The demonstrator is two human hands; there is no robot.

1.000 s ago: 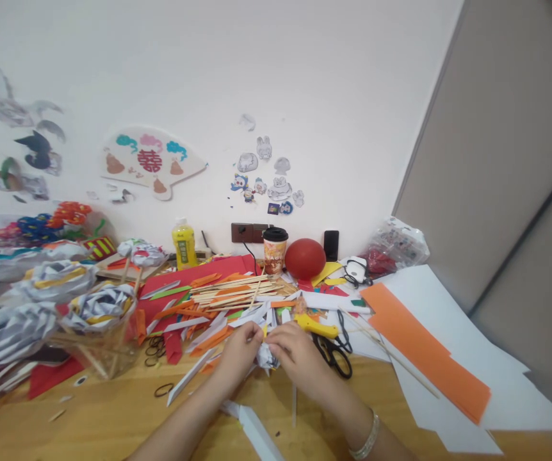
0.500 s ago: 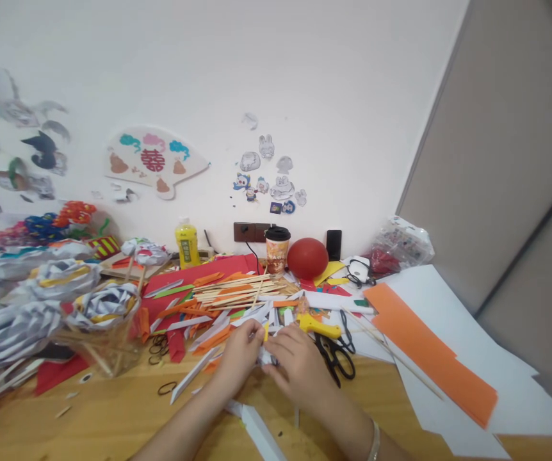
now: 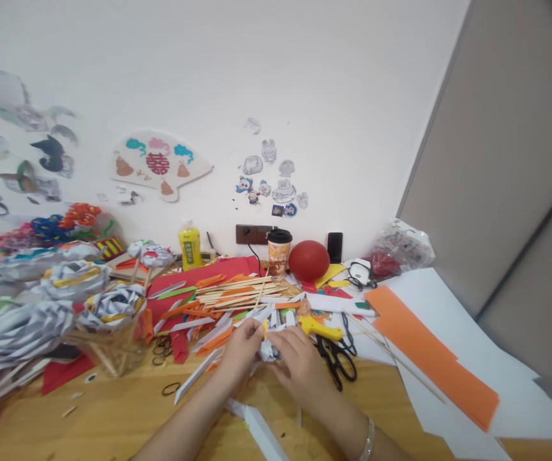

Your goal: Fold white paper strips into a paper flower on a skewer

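Both of my hands meet over the wooden table, fingers closed around a small white folded-paper piece (image 3: 268, 351) with a bit of yellow at its top. My left hand (image 3: 242, 349) pinches its left side. On the right side, the fingers of my right hand (image 3: 298, 358) are curled over it and partly hide it. A long white folded paper strip (image 3: 262, 432) lies on the table below my wrists. Just right of my right hand are black-handled scissors (image 3: 336, 362) and a yellow-handled tool (image 3: 321, 328).
White folded-paper flowers (image 3: 24, 333) crowd the left, some standing in a clear container. Bamboo sticks (image 3: 232, 291) and colored strips lie ahead. Behind are a yellow bottle (image 3: 190, 246), a lidded cup (image 3: 278, 253) and a red balloon (image 3: 309, 259). Orange paper (image 3: 439, 358) rests on white sheets at right.
More of the white paper piece shows between my hands, as the right fingers have shifted slightly on it. The whole view has moved a little.
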